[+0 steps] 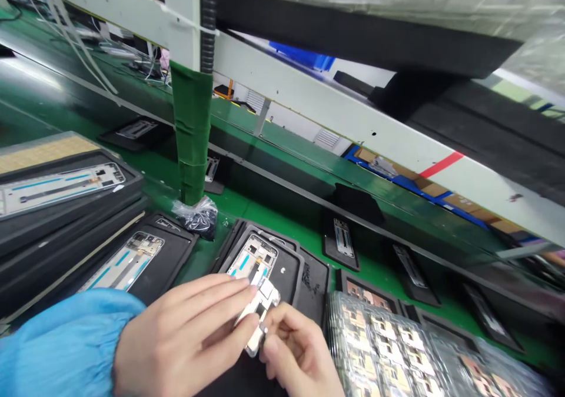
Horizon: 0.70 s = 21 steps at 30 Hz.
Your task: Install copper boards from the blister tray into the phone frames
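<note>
A blue sleeve (57, 350) fills the lower left corner, ending at the wrist of the left hand (176, 338). That hand's fingers are stretched out side by side, their tips on a small white phone part (258, 317). The right hand (300, 350) is curled, its thumb and forefinger pinching the lower end of the same piece, so the two hands hold it between them just above a dark mat.

Directly behind the part, a phone frame (251, 262) with blue strips lies in a black foam tray (286, 273). To the left, another frame (126, 262) sits in its own tray (172, 256), beside a stack of black trays (66, 232) topped by a larger frame (62, 188). To the right, a clear plastic tray (379, 350) holds rows of gold-coloured parts.

A crumpled plastic bag (196, 217) lies at the foot of a post wrapped in green tape (192, 132). Beyond it, more small black trays (339, 238) sit along a green bench (238, 206), beneath a white beam (335, 103) marked with a red stripe (441, 164).
</note>
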Available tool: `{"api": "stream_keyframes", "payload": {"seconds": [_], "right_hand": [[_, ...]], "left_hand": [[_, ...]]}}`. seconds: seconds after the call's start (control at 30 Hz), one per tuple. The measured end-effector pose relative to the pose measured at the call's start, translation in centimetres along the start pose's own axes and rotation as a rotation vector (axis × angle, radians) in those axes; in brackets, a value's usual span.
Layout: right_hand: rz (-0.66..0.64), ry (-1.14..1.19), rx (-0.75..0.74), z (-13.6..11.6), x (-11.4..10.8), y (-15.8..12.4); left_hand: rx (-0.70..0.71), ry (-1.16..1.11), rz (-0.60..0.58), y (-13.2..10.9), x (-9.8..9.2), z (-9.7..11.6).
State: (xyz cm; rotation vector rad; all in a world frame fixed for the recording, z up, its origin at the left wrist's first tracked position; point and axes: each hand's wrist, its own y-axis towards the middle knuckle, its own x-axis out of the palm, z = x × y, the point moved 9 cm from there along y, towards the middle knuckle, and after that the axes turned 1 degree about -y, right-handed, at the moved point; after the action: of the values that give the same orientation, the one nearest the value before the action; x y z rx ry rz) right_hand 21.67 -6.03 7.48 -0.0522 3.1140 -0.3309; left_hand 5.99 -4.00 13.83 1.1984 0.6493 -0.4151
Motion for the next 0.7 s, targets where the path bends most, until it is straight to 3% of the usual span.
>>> {"api": "stream_keyframes", "payload": {"seconds": [0.1, 0.17, 0.23, 0.3, 0.37, 0.47, 0.7], "right_hand": [[0.239, -0.187, -0.190, -1.6, -3.3, -0.7], [0.501, -0.491, -0.473, -4.9, -5.0, -1.9], [0.682, -0.825, -0.783, -8.1, -4.1, -3.3], [0.690, -1.063, -0.997, -9.6, -1.8, -3.6], [0.641, -1.182, -1.051, -10.0, -0.4, -3.1], [0.614, -1.234, -0.995, -9.7, -0.3, -2.5], [0.653, -1.202, -0.892, -8.8, -3.3, -0.8]], "left_hand": [[-0.090, -0.167, 0.064, 1.4, -0.7, -2.3], [-0.344, -0.426, 0.017, 2.9, 0.1, -5.2], [-0.644, -0.681, -0.079, 4.0, 2.2, -7.3], [-0.760, -0.816, -0.150, 5.4, 3.9, -7.5], [-0.711, -0.861, -0.195, 6.9, 5.0, -6.9], [-0.630, -0.862, -0.267, 7.3, 6.1, -6.7], [-0.406, -0.456, -0.371, 3.9, 7.3, -9.8]]}}
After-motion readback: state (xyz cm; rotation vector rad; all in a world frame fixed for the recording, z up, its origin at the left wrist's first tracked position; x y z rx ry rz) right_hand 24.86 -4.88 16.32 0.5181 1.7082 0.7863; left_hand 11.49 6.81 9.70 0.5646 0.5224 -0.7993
